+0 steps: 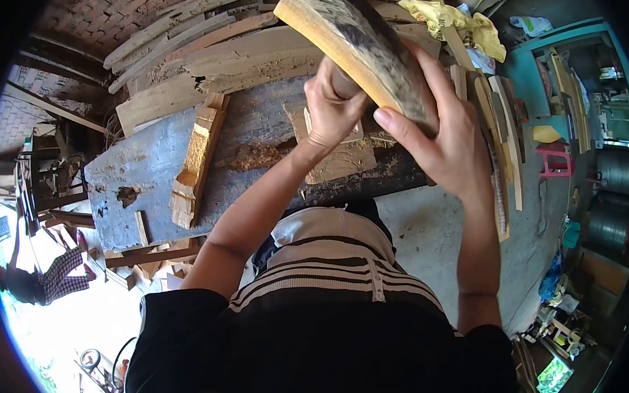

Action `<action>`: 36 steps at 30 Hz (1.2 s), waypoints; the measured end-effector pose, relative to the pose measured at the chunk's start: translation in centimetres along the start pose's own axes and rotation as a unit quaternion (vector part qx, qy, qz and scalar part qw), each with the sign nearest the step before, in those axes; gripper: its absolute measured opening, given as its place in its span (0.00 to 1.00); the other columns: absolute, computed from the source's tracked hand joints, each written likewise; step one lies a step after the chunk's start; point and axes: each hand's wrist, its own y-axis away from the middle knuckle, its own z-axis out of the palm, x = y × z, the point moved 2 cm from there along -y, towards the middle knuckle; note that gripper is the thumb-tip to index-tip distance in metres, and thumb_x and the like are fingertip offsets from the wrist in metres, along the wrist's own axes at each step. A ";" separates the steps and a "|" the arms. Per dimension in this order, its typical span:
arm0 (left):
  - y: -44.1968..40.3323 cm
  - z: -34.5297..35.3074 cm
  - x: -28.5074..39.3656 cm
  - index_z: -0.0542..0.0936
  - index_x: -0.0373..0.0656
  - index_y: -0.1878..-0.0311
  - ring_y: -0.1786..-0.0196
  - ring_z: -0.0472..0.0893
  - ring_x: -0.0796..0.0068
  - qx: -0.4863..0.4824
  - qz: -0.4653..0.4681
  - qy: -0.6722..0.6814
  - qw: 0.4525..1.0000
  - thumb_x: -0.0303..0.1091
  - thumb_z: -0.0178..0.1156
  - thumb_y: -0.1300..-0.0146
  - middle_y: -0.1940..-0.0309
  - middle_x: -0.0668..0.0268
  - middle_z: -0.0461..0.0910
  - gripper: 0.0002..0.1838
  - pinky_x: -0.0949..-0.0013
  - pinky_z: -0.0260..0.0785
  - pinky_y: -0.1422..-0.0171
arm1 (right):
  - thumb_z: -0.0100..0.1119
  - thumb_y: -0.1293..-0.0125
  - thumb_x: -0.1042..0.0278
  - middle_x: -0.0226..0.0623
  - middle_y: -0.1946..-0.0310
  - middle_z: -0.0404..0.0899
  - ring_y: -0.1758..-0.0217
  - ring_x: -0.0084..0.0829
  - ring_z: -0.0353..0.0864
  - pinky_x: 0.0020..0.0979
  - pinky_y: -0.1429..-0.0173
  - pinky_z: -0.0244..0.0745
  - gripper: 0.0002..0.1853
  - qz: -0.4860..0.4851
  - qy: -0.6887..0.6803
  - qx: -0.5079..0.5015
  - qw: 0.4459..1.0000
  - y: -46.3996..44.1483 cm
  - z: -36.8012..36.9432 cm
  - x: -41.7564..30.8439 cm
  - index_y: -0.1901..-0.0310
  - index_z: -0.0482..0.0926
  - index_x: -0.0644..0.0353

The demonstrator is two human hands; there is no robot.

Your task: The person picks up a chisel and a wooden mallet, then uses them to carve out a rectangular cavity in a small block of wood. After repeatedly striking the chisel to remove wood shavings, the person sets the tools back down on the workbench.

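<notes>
A thick, slightly curved piece of wood [363, 44] is raised above the workbench, with a dark mottled face and a pale yellow cut edge. My right hand [442, 129] wraps its lower right end, thumb pressed on the yellow edge and fingers along the dark side. Closed against the underside is my left hand [334, 103]; its fingertips are partly hidden behind the wood. Beneath both hands, a flat pale board [341, 163] lies on the worn dark workbench [254, 128]. To the left, a rough split wood block [199, 160] rests on the bench.
Long planks [251, 68] are stacked behind the bench. Boards [510, 136] lean at the right, near a pink stool [554, 160] and a teal cabinet [604, 32]. Yellow crumpled plastic [455, 22] hangs at the back. A person [48, 274] is at far left; wood offcuts [154, 265] lie below the bench.
</notes>
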 end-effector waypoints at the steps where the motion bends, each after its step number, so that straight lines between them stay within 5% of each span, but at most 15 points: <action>1: -0.5 0.0 0.5 0.78 0.35 0.54 0.59 0.84 0.79 -0.001 0.013 -0.025 1.000 0.27 0.71 0.46 0.64 0.59 0.86 0.17 0.69 0.77 0.54 | 0.66 0.37 0.53 0.47 0.58 0.86 0.62 0.41 0.89 0.38 0.55 0.83 0.35 0.014 0.019 -0.012 1.000 -0.2 -0.5 0.0 0.32 0.66 0.57; 4: -1.8 -1.0 0.8 0.77 0.35 0.58 0.60 0.83 0.81 -0.038 -0.029 -0.076 0.996 0.26 0.69 0.43 0.62 0.60 0.86 0.13 0.74 0.76 0.52 | 0.66 0.37 0.52 0.47 0.56 0.85 0.63 0.39 0.89 0.38 0.58 0.84 0.36 -0.087 -0.040 0.077 0.992 -1.7 -0.7 0.3 0.32 0.66 0.58; 6: -2.2 -1.1 0.4 0.77 0.37 0.61 0.61 0.83 0.82 -0.045 0.009 -0.037 0.998 0.27 0.70 0.42 0.63 0.61 0.87 0.11 0.73 0.76 0.53 | 0.65 0.36 0.52 0.48 0.55 0.85 0.60 0.41 0.89 0.38 0.57 0.84 0.36 -0.003 -0.056 -0.011 0.998 -1.2 -0.1 -0.3 0.31 0.64 0.59; 7: -1.8 -1.9 0.1 0.78 0.36 0.57 0.60 0.83 0.82 -0.115 -0.074 -0.039 0.990 0.26 0.69 0.41 0.62 0.62 0.86 0.11 0.73 0.77 0.51 | 0.65 0.36 0.52 0.48 0.54 0.85 0.59 0.41 0.89 0.39 0.56 0.84 0.36 -0.002 -0.024 -0.024 0.999 -0.9 0.5 -0.1 0.30 0.64 0.58; 12: -3.3 -2.2 0.3 0.77 0.38 0.60 0.68 0.76 0.86 -0.046 -0.101 -0.054 0.992 0.29 0.70 0.40 0.71 0.71 0.80 0.11 0.75 0.73 0.62 | 0.65 0.37 0.54 0.52 0.49 0.82 0.53 0.42 0.87 0.38 0.51 0.82 0.37 0.053 -0.059 0.023 0.997 0.2 0.6 1.2 0.29 0.64 0.57; 13: -3.3 -2.2 0.5 0.77 0.39 0.60 0.69 0.75 0.86 -0.031 -0.091 -0.052 0.994 0.30 0.70 0.40 0.72 0.72 0.79 0.11 0.75 0.72 0.63 | 0.64 0.37 0.54 0.51 0.46 0.79 0.51 0.39 0.85 0.36 0.49 0.81 0.38 -0.008 -0.081 0.051 0.995 0.0 0.3 1.9 0.29 0.62 0.62; 16: -2.7 -1.6 0.6 0.75 0.41 0.65 0.72 0.73 0.87 -0.012 -0.061 -0.050 0.997 0.29 0.71 0.40 0.76 0.74 0.77 0.11 0.76 0.69 0.67 | 0.63 0.33 0.54 0.39 0.54 0.77 0.58 0.26 0.79 0.27 0.55 0.76 0.35 0.160 -0.172 0.085 0.968 2.1 -0.5 2.3 0.32 0.64 0.66; 18: -2.6 -1.2 0.5 0.74 0.43 0.69 0.75 0.72 0.88 -0.009 -0.031 -0.045 0.998 0.28 0.70 0.40 0.78 0.75 0.76 0.11 0.78 0.68 0.69 | 0.62 0.32 0.55 0.37 0.56 0.76 0.59 0.23 0.76 0.25 0.58 0.73 0.32 0.186 -0.193 0.096 0.959 2.8 -0.4 3.1 0.34 0.65 0.66; 21: -1.4 -0.7 0.1 0.78 0.37 0.62 0.70 0.79 0.82 -0.022 -0.019 -0.079 0.996 0.31 0.72 0.42 0.72 0.64 0.82 0.13 0.72 0.74 0.62 | 0.63 0.33 0.57 0.38 0.55 0.76 0.57 0.24 0.76 0.26 0.53 0.73 0.32 0.180 -0.179 0.095 0.963 3.3 -0.7 2.5 0.35 0.64 0.67; 26: -0.6 1.3 1.2 0.77 0.38 0.63 0.68 0.84 0.75 -0.077 0.004 -0.115 0.990 0.31 0.73 0.43 0.70 0.56 0.83 0.13 0.71 0.75 0.62 | 0.65 0.34 0.58 0.43 0.49 0.76 0.49 0.29 0.77 0.31 0.44 0.72 0.34 0.100 -0.220 0.143 0.960 2.0 -2.0 0.6 0.35 0.64 0.70; 28: -0.2 1.6 1.1 0.78 0.37 0.62 0.67 0.86 0.73 -0.093 0.010 -0.121 0.988 0.29 0.73 0.46 0.69 0.57 0.84 0.14 0.69 0.75 0.61 | 0.65 0.35 0.58 0.47 0.49 0.78 0.48 0.33 0.81 0.33 0.45 0.74 0.34 0.028 -0.107 0.107 0.988 1.3 -2.6 0.0 0.33 0.64 0.66; 30: 0.4 1.7 0.7 0.78 0.37 0.59 0.63 0.87 0.69 -0.082 0.012 -0.081 0.993 0.26 0.72 0.47 0.67 0.55 0.84 0.15 0.67 0.77 0.58 | 0.67 0.37 0.55 0.50 0.52 0.81 0.51 0.40 0.84 0.37 0.48 0.78 0.36 0.103 -0.008 -0.036 0.994 1.6 -2.4 0.7 0.31 0.65 0.56; 32: 0.0 2.0 1.3 0.78 0.37 0.59 0.63 0.87 0.70 -0.081 0.028 -0.065 0.994 0.26 0.72 0.47 0.66 0.56 0.84 0.14 0.67 0.77 0.58 | 0.68 0.38 0.52 0.50 0.52 0.81 0.52 0.42 0.85 0.38 0.50 0.79 0.37 0.099 0.036 -0.020 0.994 1.7 -3.5 0.6 0.31 0.65 0.57; 35: 0.3 1.9 1.7 0.77 0.38 0.60 0.63 0.87 0.69 -0.139 -0.013 -0.121 0.983 0.26 0.72 0.48 0.68 0.57 0.83 0.14 0.66 0.76 0.58 | 0.66 0.37 0.52 0.51 0.53 0.82 0.59 0.44 0.87 0.37 0.57 0.81 0.36 -0.068 -0.016 0.131 0.989 0.9 -3.7 0.9 0.32 0.65 0.58; 36: 0.6 1.8 1.2 0.78 0.38 0.58 0.63 0.87 0.68 -0.142 0.011 -0.111 0.984 0.25 0.71 0.48 0.66 0.57 0.84 0.15 0.67 0.77 0.56 | 0.65 0.37 0.52 0.51 0.57 0.84 0.62 0.42 0.88 0.36 0.59 0.82 0.36 0.014 -0.012 0.068 0.998 1.4 -3.1 0.4 0.32 0.65 0.59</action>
